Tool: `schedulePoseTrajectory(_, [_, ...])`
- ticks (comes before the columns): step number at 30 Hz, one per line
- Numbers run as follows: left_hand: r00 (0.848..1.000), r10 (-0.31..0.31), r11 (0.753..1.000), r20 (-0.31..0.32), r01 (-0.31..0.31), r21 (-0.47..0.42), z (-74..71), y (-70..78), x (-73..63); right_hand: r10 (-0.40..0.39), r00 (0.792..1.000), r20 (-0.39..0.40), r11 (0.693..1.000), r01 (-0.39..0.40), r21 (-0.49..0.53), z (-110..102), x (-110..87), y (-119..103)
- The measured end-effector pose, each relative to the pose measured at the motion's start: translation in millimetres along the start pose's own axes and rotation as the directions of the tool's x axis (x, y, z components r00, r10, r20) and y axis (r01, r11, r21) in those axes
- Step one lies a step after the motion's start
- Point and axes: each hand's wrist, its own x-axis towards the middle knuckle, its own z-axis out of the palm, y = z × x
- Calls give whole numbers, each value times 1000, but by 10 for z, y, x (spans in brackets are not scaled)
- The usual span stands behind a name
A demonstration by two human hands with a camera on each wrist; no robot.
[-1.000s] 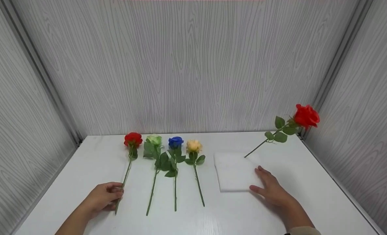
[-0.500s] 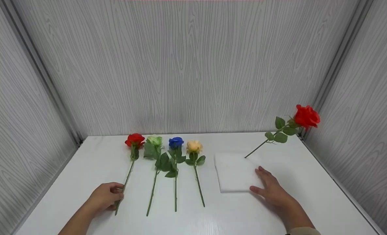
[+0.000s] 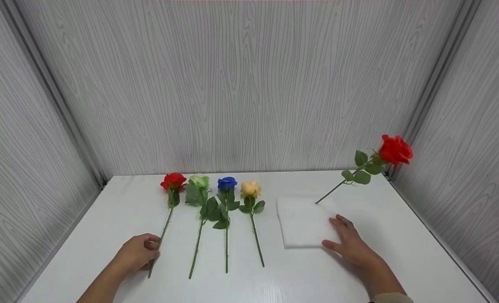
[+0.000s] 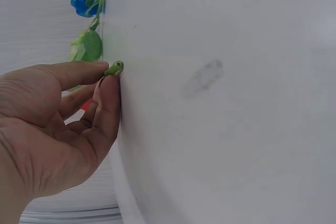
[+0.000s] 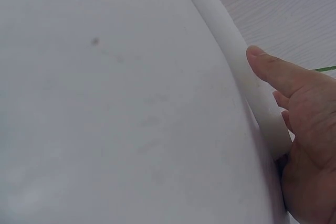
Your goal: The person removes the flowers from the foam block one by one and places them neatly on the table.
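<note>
My left hand (image 3: 134, 253) pinches the lower stem of a red rose (image 3: 173, 182) at the left of the row, its flower pointing toward the back wall. In the left wrist view the green stem end (image 4: 117, 67) pokes out between thumb and fingers. My right hand (image 3: 352, 248) rests on the right side of a flat white block (image 3: 304, 225); thumb and fingers are spread along its edge. The right wrist view shows that thumb (image 5: 273, 72) against the block's side. Another red rose (image 3: 396, 150) stands tilted to the right, its stem end at the block's far part.
Beside the held rose lie a pale green rose (image 3: 198, 182), a blue rose (image 3: 227, 184) and a peach rose (image 3: 250, 189), stems toward me. Leaves of the green and blue ones touch or overlap. Grey wood-grain walls (image 3: 241, 84) enclose the white table (image 3: 300, 277).
The held red rose's flower has swung slightly right, toward the pale green rose. My left hand has shifted barely. The right hand and block stay in place.
</note>
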Motion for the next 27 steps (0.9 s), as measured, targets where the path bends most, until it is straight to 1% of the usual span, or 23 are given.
schedulePoseTrajectory(5, [1000,6,1000,-10,-6,1,7,45,6,-5,1000,-3,1000,5,7,-6,-7,0])
schedulePoseTrajectory(8, [1000,1,1000,-12,-1,17,-4,80,19,9,1000,5,1000,-10,21,-1,-5,1])
schedulePoseTrajectory(11, [1000,-18,999,-10,18,40,-29,147,37,25,1000,15,999,-26,31,4,2,12])
schedulePoseTrajectory(13, [1000,-19,998,-19,20,54,-41,204,48,28,999,16,999,-28,38,5,6,25])
schedulePoseTrajectory(16, [999,9,996,-48,-5,86,-42,314,67,22,1000,14,999,-23,38,1,6,37])
schedulePoseTrajectory(18, [997,39,995,-73,-32,93,-19,400,89,17,1000,10,999,-18,41,-2,5,40])
schedulePoseTrajectory(21, [993,65,997,-102,-60,50,59,543,137,3,1000,2,1000,-3,31,-8,2,33])
schedulePoseTrajectory(24, [989,79,995,-125,-85,-43,182,670,184,-1,1000,0,1000,1,17,-5,7,28])
schedulePoseTrajectory(27, [987,87,984,-135,-106,-141,317,805,225,9,1000,5,1000,-9,6,3,16,31])
